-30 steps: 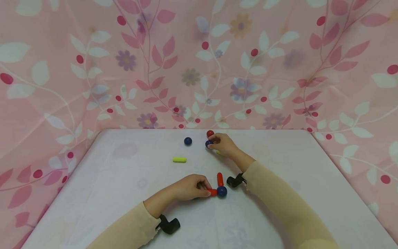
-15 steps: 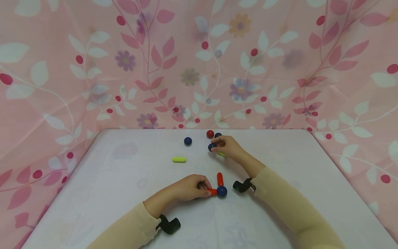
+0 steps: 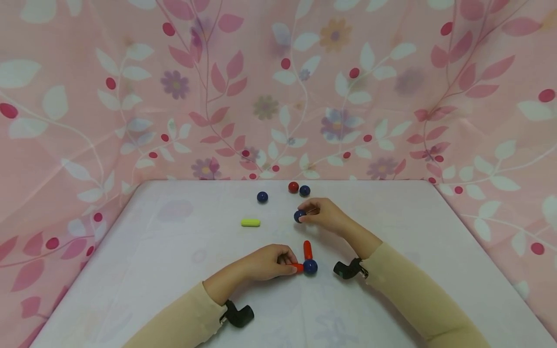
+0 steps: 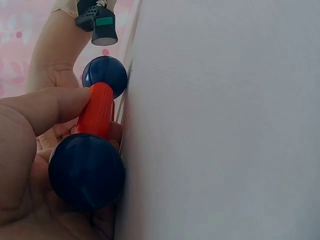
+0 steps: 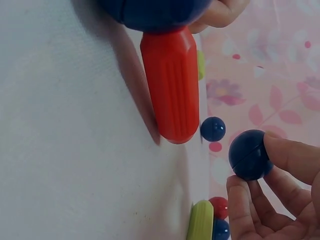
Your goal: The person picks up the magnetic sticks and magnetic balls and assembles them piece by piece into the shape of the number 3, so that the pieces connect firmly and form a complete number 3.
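Note:
My left hand (image 3: 267, 262) grips a red rod (image 4: 96, 111) between thumb and fingers, low over the white table. A blue ball (image 3: 310, 267) sits at the rod's far end, and another blue ball (image 4: 87, 171) at its near end, by the palm. From the far ball a second red rod (image 3: 307, 250) points away toward the back. Above the table behind it, my right hand (image 3: 328, 217) pinches a loose blue ball (image 5: 249, 155) between thumb and fingertips.
Toward the back lie a red ball (image 3: 293, 187), a blue ball (image 3: 304, 191) and another blue ball (image 3: 262, 197). A yellow-green rod (image 3: 250, 223) lies left of centre; a second yellow-green rod (image 5: 201, 220) shows in the right wrist view. A floral curtain (image 3: 265, 87) hangs behind the table.
My right hand has drawn the pinched blue ball nearer and slightly right, uncovering the blue ball beside the red one. The left hand keeps its grip in nearly the same place.

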`<state>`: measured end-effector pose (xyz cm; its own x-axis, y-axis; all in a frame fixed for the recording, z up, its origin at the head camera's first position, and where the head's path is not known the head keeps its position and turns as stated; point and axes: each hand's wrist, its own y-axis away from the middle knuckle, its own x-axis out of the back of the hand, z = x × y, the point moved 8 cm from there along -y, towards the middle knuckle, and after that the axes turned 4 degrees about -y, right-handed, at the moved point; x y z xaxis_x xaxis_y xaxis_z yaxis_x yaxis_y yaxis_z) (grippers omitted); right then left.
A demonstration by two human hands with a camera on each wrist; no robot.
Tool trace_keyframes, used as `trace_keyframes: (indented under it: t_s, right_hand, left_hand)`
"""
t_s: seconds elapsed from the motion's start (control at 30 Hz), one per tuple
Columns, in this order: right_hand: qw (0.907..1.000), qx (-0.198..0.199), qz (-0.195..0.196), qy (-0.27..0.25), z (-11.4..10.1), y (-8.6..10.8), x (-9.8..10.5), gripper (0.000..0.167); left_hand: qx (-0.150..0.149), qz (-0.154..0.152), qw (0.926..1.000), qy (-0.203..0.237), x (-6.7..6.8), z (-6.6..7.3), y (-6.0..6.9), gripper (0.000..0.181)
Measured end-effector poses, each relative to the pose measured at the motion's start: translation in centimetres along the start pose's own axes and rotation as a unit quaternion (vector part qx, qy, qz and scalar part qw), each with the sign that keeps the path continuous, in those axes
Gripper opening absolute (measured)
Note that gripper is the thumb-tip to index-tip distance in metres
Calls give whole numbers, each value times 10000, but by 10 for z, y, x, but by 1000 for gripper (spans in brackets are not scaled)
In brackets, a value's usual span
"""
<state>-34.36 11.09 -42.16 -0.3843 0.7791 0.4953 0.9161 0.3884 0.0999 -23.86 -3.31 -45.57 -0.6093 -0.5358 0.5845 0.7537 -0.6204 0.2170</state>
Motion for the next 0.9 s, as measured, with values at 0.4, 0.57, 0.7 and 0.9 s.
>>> trace_keyframes:
  t_s: [0.4, 0.57, 0.7, 0.9]
  right_hand:
    - [9995, -159, -215, 177, 10, 13, 1, 32]
    - [9987, -389, -315, 43, 19, 17, -1, 32]
    - [9984, -419, -368, -75, 24, 17, -2, 34]
    - [9977, -515, -426, -118, 25, 18, -3, 34]
  left_hand:
    - [64, 49, 10000, 57, -1, 0, 0, 9]
    - [57, 57, 10000, 30, -2, -3, 0, 9]
    - [46, 59, 10000, 50, -2, -4, -1, 11]
    - [49, 45, 9999, 80, -2, -4, -1, 10]
